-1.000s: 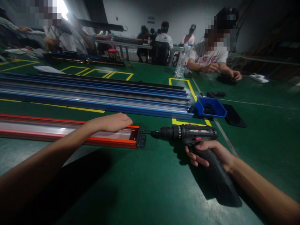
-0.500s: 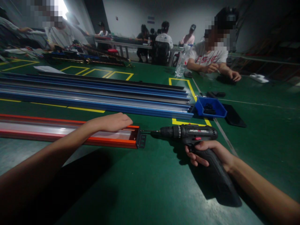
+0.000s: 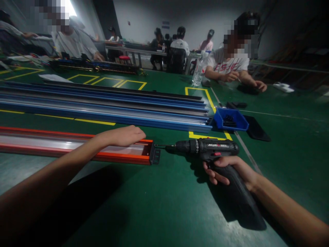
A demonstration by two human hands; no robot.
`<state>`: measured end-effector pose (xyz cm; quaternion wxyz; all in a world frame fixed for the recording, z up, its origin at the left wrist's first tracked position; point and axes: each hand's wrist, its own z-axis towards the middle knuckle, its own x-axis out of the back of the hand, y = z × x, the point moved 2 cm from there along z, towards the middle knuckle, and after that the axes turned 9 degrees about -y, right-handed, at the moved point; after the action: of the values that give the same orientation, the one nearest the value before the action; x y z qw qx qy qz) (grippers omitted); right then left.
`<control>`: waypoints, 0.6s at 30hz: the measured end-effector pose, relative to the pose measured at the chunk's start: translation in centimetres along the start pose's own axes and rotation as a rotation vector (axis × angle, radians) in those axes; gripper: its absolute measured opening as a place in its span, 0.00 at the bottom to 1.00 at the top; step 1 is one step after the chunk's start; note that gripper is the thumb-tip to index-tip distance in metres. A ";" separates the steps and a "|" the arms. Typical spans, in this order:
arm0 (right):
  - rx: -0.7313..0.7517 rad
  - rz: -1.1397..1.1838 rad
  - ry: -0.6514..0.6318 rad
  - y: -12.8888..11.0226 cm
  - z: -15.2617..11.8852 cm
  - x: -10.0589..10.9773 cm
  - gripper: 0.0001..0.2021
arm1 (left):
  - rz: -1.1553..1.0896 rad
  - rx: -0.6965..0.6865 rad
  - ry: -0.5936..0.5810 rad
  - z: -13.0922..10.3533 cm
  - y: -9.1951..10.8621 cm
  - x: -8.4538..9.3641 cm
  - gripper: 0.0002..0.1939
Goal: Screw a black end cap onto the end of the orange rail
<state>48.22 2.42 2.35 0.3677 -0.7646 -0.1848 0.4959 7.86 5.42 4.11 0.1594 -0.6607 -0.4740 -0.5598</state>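
A long orange metal channel (image 3: 123, 157) with a pale inner face lies across the table at left. My left hand (image 3: 127, 135) rests over its far edge near the right end, fingers closed over that side and their tips hidden. A black end cap (image 3: 153, 153) with a slotted tab sits on this end. In my right hand (image 3: 226, 169) is a black cordless drill (image 3: 218, 145), my fingers wrapped round its handle near the trigger. The drill's long thin bit (image 3: 166, 146) points left and reaches the end cap; its exact contact point is too small to tell.
Behind the orange channel lie several blue and black channels (image 3: 128, 109). A blue bin (image 3: 232, 123) holds small black parts, beside a dark flat object (image 3: 258, 128). A water bottle (image 3: 199, 72) stands farther back. A co-worker (image 3: 228, 65) sits across the table; others are beyond.
Both my hands, the drill and the orange channel keep nearly the same places. At the back left, a co-worker's arm has shifted over the dark parts.
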 end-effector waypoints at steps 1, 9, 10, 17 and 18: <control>-0.004 0.005 0.002 0.0 0.0 0.0 0.14 | -0.004 0.000 0.002 0.0 0.0 0.0 0.21; 0.016 0.005 -0.017 0.2 0.1 0.2 0.15 | 0.003 -0.028 0.026 0.0 -0.1 -0.1 0.20; 0.013 0.002 -0.018 0.2 0.0 0.3 0.15 | 0.001 -0.031 0.028 0.0 -0.1 -0.1 0.20; -0.001 -0.017 -0.012 0.1 0.0 0.2 0.16 | 0.017 -0.008 0.006 0.0 0.1 0.0 0.21; 0.000 -0.016 -0.011 0.1 0.0 0.1 0.15 | 0.015 -0.001 0.004 0.0 0.1 0.0 0.21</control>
<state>48.26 2.46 2.18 0.3706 -0.7605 -0.1928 0.4972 7.96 5.36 4.13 0.1642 -0.6633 -0.4685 -0.5600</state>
